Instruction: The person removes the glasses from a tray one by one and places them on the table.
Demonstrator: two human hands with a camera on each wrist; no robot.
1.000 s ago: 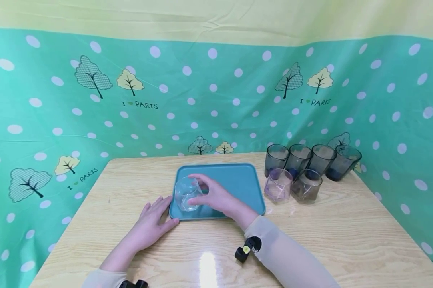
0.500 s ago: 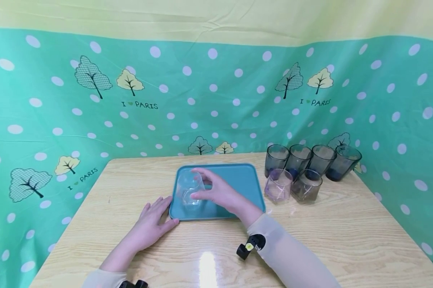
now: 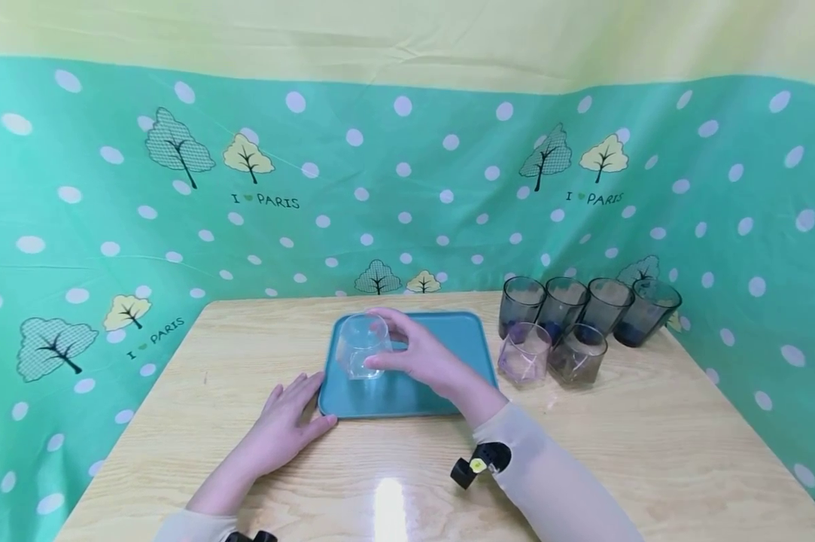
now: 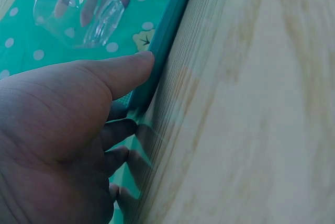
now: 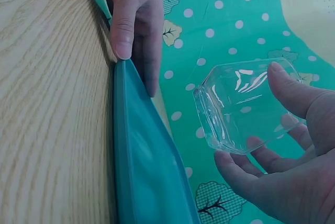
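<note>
A clear, faceted glass (image 3: 361, 352) is gripped by my right hand (image 3: 417, 355), thumb on one side and fingers on the other. In the right wrist view, the glass (image 5: 246, 106) is held apart from the tray, above it. Under it lies a blue-green rectangular tray (image 3: 441, 342). At the tray's near left corner rests my left hand (image 3: 284, 429), its fingers fairly straight along the left side. The left thumb (image 4: 128, 72) touches the tray rim in the left wrist view.
Several dark tinted tumblers (image 3: 564, 305) stand in a row at the back right. Before them are a pale purple glass (image 3: 525, 354) and a brown-grey glass (image 3: 578, 357). A polka-dot cloth (image 3: 407, 196) hangs behind and beside the wooden table (image 3: 583, 452).
My right hand has lifted the clear glass up from the tray's left part and carried it slightly away and to the right. The left hand stays at the tray corner.
</note>
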